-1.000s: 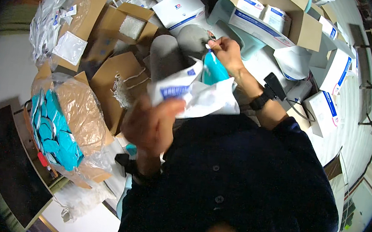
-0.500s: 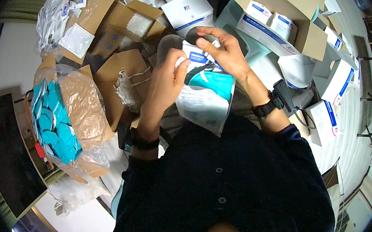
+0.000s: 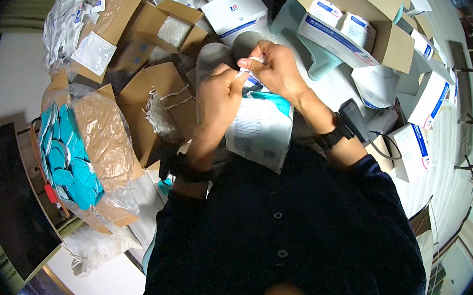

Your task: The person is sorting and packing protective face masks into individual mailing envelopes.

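Floor clutter: I see open cardboard boxes (image 3: pixel 154 104) spread all round, largest of all the bag-lined box (image 3: pixel 110 140) at my left holding teal masks (image 3: pixel 68 158).
Upper right: an open carton (image 3: pixel 376 24) with white-and-blue small boxes (image 3: pixel 324 27) inside; more of the same lie near the right edge.
Stool: a pale green plastic one (image 3: pixel 309 57) just beyond the hands.
Pouch: a white flat packet (image 3: pixel 261 130) with a teal mask showing at its top hangs in front of my chest, between both hands.
Left hand (image 3: pixel 219 96): fingers closed, pinching the packet's top edge from the left.
Right hand (image 3: pixel 273 68): fingertips pressed together on the same top edge, touching the left hand's fingers.
Wrist: a dark watch (image 3: pixel 339 129) on the right arm.
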Demonstrator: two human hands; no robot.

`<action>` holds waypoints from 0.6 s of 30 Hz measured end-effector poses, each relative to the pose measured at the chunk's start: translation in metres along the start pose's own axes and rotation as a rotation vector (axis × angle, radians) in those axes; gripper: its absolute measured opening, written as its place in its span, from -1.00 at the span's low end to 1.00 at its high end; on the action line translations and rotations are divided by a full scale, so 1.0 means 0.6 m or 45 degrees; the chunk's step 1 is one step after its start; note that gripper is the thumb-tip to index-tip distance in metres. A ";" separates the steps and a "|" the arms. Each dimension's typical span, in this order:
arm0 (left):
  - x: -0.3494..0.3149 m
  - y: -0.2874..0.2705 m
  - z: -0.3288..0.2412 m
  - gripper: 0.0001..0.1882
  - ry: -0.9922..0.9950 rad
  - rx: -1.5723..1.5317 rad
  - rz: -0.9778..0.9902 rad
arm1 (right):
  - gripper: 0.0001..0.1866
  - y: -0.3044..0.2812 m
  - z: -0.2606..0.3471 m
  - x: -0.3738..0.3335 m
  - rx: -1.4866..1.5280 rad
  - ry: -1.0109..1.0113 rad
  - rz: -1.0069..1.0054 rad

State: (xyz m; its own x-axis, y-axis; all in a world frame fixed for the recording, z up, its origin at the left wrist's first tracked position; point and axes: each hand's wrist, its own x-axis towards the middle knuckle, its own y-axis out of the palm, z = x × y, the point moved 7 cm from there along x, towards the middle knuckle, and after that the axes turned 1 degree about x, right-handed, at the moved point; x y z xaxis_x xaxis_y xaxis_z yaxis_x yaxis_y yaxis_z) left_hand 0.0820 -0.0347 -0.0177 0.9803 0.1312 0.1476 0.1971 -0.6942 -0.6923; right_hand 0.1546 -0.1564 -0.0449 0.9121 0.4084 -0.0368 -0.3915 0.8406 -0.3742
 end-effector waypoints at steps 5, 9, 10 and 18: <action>-0.035 -0.020 -0.068 -0.97 0.275 0.102 -0.244 | -0.61 0.006 -0.038 0.020 -0.260 0.138 -0.155; -0.064 -0.049 -0.083 -0.94 0.271 -0.267 -0.219 | -0.59 0.008 -0.068 0.033 -0.269 0.338 -0.087; -0.070 -0.064 -0.086 -0.95 0.219 -0.358 -0.180 | -0.59 0.008 -0.076 0.036 -0.281 0.344 -0.093; -0.169 -0.093 -0.030 -0.72 -0.179 -1.375 0.018 | -0.62 -0.021 -0.063 0.024 -0.318 0.198 -0.223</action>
State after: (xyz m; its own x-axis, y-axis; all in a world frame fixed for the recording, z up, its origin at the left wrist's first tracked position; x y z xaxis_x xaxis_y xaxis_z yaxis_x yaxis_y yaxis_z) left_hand -0.0284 -0.0220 0.0189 0.9885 0.1507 0.0149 0.1392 -0.9429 0.3026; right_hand 0.1776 -0.1748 -0.0758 0.9779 0.1905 -0.0858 -0.2033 0.7723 -0.6019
